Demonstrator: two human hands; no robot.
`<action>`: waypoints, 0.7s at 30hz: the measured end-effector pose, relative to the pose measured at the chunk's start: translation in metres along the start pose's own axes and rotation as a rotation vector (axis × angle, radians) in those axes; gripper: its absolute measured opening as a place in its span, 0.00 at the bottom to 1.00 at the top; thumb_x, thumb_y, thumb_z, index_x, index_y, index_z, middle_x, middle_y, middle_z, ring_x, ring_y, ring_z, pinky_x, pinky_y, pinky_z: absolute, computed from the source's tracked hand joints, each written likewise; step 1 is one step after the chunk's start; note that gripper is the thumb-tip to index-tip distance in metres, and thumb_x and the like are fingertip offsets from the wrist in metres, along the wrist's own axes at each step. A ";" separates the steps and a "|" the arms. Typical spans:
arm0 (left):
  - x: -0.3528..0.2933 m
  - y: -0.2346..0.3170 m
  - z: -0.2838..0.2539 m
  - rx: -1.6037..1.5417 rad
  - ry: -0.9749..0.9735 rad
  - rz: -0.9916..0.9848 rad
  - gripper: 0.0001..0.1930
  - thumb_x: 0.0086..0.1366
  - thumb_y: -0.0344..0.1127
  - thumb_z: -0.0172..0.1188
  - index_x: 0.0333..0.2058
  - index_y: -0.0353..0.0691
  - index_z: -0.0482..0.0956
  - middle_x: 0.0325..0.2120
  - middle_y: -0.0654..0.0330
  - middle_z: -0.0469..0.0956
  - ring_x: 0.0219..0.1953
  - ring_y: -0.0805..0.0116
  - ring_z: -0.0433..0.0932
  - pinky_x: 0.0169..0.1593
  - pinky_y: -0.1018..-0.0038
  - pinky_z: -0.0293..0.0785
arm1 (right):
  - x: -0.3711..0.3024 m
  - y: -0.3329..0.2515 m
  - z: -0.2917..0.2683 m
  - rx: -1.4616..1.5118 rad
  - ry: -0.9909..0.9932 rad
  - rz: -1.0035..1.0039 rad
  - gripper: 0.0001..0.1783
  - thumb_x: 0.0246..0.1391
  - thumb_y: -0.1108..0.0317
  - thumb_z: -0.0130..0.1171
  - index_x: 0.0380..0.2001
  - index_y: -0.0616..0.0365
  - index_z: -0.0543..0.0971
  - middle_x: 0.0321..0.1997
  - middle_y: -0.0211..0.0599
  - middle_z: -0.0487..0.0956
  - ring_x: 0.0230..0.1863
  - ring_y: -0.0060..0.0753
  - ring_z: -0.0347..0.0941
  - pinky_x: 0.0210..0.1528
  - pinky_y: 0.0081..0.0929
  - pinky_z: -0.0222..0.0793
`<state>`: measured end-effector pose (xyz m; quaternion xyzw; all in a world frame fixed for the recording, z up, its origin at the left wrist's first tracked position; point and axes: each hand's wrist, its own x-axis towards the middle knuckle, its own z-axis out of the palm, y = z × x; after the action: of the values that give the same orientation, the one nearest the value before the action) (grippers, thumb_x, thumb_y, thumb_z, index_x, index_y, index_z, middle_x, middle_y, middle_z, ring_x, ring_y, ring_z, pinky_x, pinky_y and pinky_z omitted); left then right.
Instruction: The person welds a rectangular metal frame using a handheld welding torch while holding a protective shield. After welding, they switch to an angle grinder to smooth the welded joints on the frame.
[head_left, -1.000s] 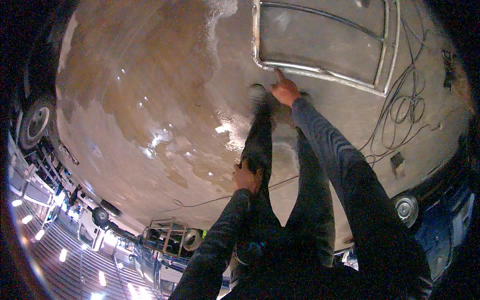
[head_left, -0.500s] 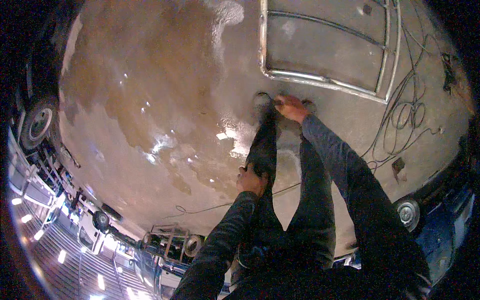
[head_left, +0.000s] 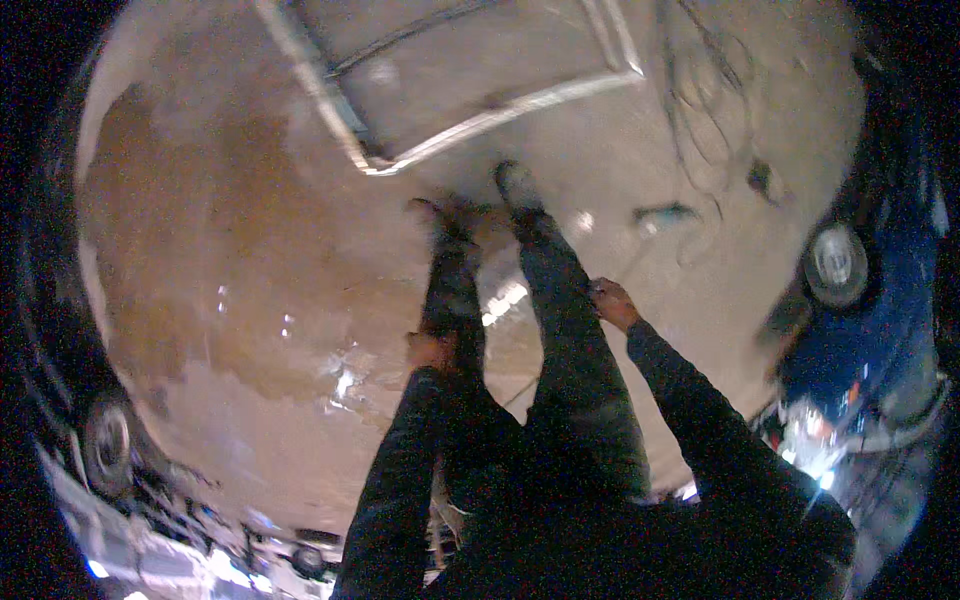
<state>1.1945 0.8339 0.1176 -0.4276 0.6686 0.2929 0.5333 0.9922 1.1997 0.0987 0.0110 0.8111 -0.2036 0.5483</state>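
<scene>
My left hand (head_left: 430, 350) is against my left trouser leg (head_left: 452, 295), just below the knee; its fingers are smeared by motion. Beside my right leg (head_left: 560, 300) my right hand (head_left: 612, 302) is closed, its fingers curled near the trouser cloth. Something dark shows at the fingertips, too blurred to name. Ahead of my feet lies a welded frame of pale metal tube (head_left: 490, 118), one corner close to my left shoe (head_left: 428, 212). A small teal and dark tool-like object (head_left: 668, 215) rests on the floor to the right of my right shoe (head_left: 516, 182).
Loose cable (head_left: 690, 140) snakes over the floor at the far right. Wet brown patches (head_left: 240, 270) spread on the concrete to my left. A blue vehicle (head_left: 840, 350) with a front wheel (head_left: 838, 265) stands right; another wheel (head_left: 108, 445) shows at the left edge.
My view has swung to the right, so the frame appears further left. My right hand has drawn back from near my feet to beside my right leg. The left stays at the left leg.
</scene>
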 end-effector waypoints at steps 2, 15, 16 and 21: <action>-0.002 -0.001 0.002 -0.021 0.052 -0.092 0.39 0.55 0.62 0.64 0.58 0.42 0.71 0.51 0.43 0.74 0.50 0.42 0.77 0.53 0.55 0.75 | -0.061 0.043 0.023 0.191 0.205 -0.150 0.16 0.60 0.63 0.50 0.44 0.61 0.78 0.39 0.45 0.79 0.35 0.41 0.76 0.39 0.35 0.72; -0.032 0.057 0.071 -0.055 0.053 0.175 0.38 0.60 0.56 0.61 0.63 0.40 0.65 0.57 0.47 0.73 0.61 0.44 0.69 0.63 0.57 0.65 | -0.005 0.260 -0.150 -0.408 0.121 0.053 0.21 0.47 0.57 0.57 0.45 0.53 0.79 0.48 0.47 0.79 0.50 0.53 0.76 0.55 0.45 0.72; -0.037 0.063 0.084 0.052 0.041 0.120 0.38 0.60 0.56 0.61 0.63 0.41 0.65 0.59 0.46 0.71 0.62 0.44 0.67 0.64 0.57 0.64 | 0.006 0.285 -0.170 -0.476 0.124 0.104 0.22 0.46 0.58 0.57 0.46 0.53 0.78 0.47 0.48 0.80 0.50 0.54 0.76 0.54 0.45 0.72; -0.067 0.098 0.160 0.234 0.235 -0.120 0.43 0.57 0.60 0.61 0.65 0.42 0.61 0.63 0.41 0.63 0.65 0.38 0.61 0.65 0.54 0.63 | 0.086 0.403 -0.249 -0.346 0.202 0.160 0.25 0.46 0.63 0.61 0.51 0.54 0.76 0.48 0.52 0.79 0.53 0.53 0.74 0.55 0.47 0.69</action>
<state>1.1866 1.0322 0.1339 -0.4331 0.7290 0.1286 0.5143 0.8345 1.6371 -0.0281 0.0016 0.8812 -0.0150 0.4725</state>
